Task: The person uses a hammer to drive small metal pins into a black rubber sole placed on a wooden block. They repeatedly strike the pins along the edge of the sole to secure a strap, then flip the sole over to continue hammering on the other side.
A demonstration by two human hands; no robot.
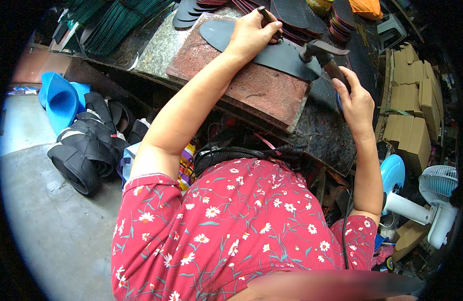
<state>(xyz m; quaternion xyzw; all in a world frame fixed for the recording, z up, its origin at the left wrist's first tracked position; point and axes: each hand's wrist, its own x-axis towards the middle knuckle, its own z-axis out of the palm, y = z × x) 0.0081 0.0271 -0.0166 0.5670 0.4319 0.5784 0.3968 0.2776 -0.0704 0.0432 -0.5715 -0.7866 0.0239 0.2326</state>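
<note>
A dark shoe sole (284,59) lies flat on a reddish stone slab (261,93). My left hand (250,34) rests over the sole, its fingers closed around a slim dark punch (264,14) held upright, with its lower end near the sole's far edge. Small marks run along that edge to the right of the punch. In my right hand (356,103) is the handle of a hammer (321,51). The hammer's head hovers around the sole's right end; whether it touches cannot be made out.
Stacked dark soles (189,14) lie beyond the slab, more (341,24) at the far right. Green strips (111,32) are bundled far left. Black shoe pieces (81,155) sit on the floor at left. Cardboard boxes (409,83) and a white fan (437,195) stand at right.
</note>
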